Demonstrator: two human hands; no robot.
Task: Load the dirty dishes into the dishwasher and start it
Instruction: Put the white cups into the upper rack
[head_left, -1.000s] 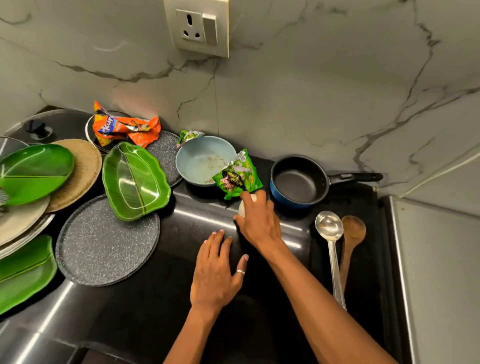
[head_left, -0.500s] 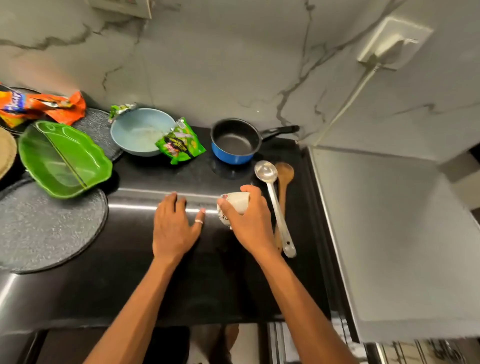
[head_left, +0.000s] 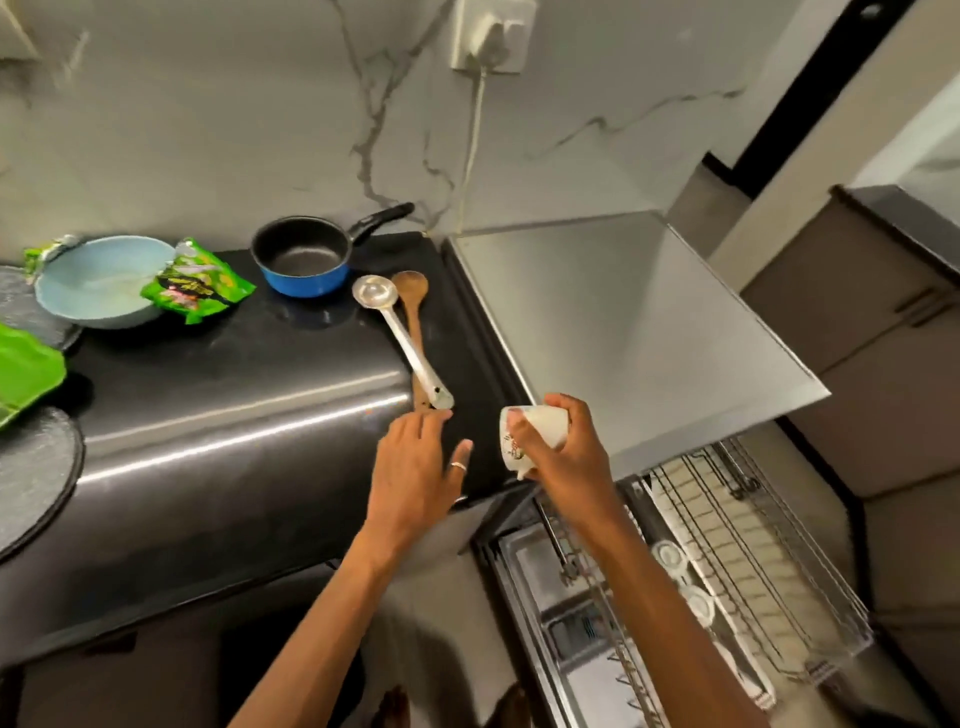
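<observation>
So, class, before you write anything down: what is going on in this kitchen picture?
A person is loading a dishwasher. The right hand holds a white cup, tipped on its side, at the counter's corner above the open machine, whose wire rack is pulled out. The left hand lies open on the black counter, by the handle ends of a ladle and a wooden spoon. Those, a saucepan and a bowl are not yet loaded.
</observation>
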